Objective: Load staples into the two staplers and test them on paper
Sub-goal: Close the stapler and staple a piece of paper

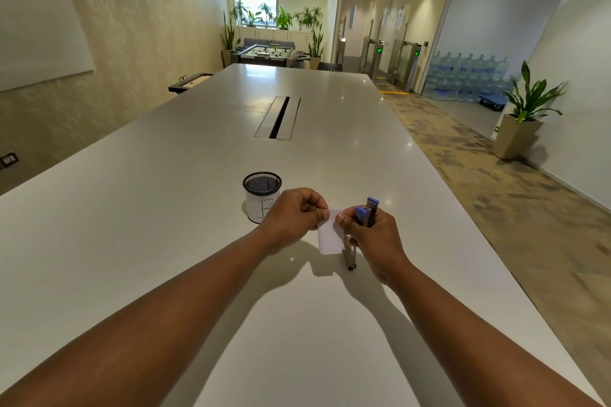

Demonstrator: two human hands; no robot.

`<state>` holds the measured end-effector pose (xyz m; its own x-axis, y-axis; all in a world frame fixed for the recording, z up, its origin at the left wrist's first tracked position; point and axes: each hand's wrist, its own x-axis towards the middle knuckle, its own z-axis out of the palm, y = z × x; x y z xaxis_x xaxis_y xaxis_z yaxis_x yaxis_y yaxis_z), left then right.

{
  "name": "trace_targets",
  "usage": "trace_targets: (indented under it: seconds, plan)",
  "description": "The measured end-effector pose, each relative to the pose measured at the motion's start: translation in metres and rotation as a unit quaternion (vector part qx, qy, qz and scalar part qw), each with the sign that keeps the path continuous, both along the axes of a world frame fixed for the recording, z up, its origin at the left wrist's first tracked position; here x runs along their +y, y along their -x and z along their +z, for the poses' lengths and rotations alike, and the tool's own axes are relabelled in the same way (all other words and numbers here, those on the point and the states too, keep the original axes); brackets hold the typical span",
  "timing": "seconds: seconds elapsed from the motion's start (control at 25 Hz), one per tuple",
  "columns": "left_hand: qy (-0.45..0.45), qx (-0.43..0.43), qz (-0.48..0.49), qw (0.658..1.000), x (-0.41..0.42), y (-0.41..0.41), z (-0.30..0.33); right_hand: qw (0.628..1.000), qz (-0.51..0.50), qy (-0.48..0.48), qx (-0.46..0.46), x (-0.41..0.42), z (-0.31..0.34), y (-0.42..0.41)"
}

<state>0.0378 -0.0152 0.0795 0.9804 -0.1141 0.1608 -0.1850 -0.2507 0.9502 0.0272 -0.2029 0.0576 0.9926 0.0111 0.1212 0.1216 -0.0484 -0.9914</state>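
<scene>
A small white slip of paper [328,235] is held up over the worktop [165,208], pinched at its top edge between the thumb and fingers of the left hand [291,215]. Just beside it, on its right, a stapler [362,225] with blue ends is clasped in the closed grip of the right hand [373,238]; its metal arm is swung open and points down, the tip seen at or just above the worktop. The right thumb is pressed at the paper's right edge, so the paper is touched by both hands. Print on the stapler's blue part is too small to be read. Behind the left hand a black mesh pen cup [261,195] is stood upright, wrapped in a white label on which a handwritten "B" can be made out, partly hidden by the knuckles. A cable hatch [279,117] is set into the worktop's middle, well apart.
</scene>
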Motion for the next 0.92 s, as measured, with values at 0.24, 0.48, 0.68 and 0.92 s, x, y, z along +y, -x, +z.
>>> trace_targets:
  seconds: [0.24, 0.48, 0.68, 0.92]
  plan:
    - [0.001, 0.004, 0.004, 1.0, -0.0002, -0.0012, -0.0024, 1.0, 0.005, 0.002, 0.002, -0.002, -0.0011, 0.0014]
    - [-0.004, 0.008, -0.001, 1.0, -0.0006, -0.003, -0.0073, 1.0, -0.006, 0.023, -0.003, -0.0018, -0.001, 0.0047]
    - [-0.017, 0.007, -0.009, 1.0, 0.0002, -0.0038, -0.0084, 0.999, -0.016, 0.03, -0.01, -0.0017, 0.0008, 0.0042]
    - [-0.037, -0.01, -0.001, 0.999, -0.0013, -0.0034, -0.0077, 0.999, -0.017, 0.03, 0.002, -0.0005, -0.0001, 0.0037]
